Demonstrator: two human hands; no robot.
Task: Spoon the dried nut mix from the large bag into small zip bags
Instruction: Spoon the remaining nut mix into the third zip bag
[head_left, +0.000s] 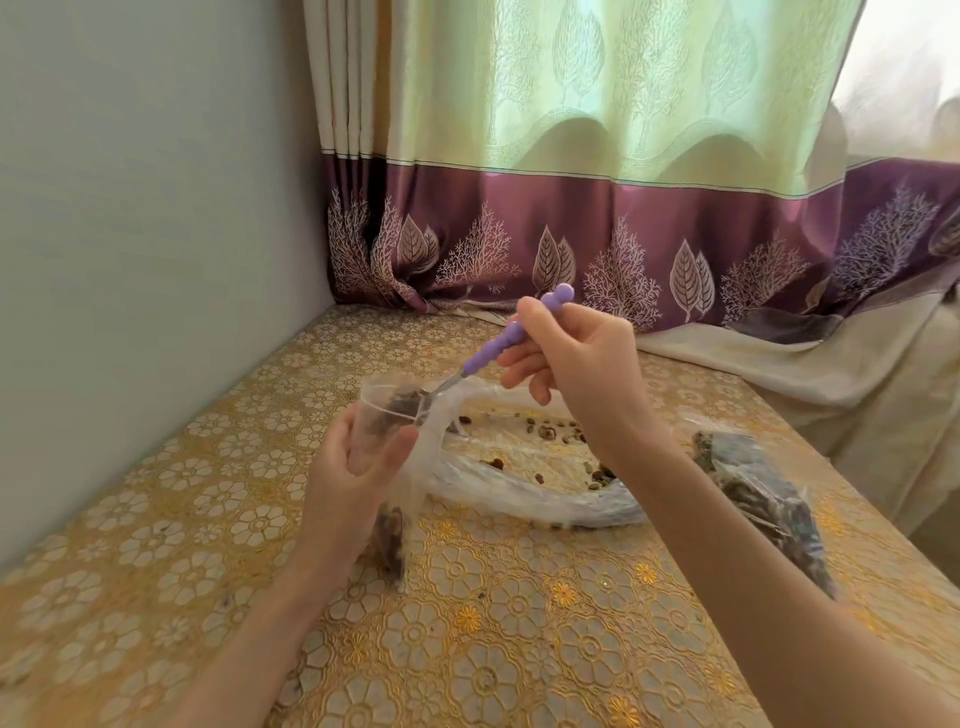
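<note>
My left hand (345, 475) grips a small clear zip bag (387, 413) upright, its mouth held open above the table, with dark nut mix showing inside and at its bottom end below my palm. My right hand (571, 358) pinches the purple beaded handle of a spoon (498, 340), whose metal bowl dips into the small bag's mouth with nut mix on it. Behind both hands the large clear bag (519, 486) lies rolled down and nearly flat, with scattered nuts and raisins left on its inside.
Filled small bags (763, 499) of nut mix lie at the right under my right forearm. A gold floral tablecloth (493, 623) covers the table. A grey wall runs along the left and a purple-hemmed curtain (571, 223) hangs at the back.
</note>
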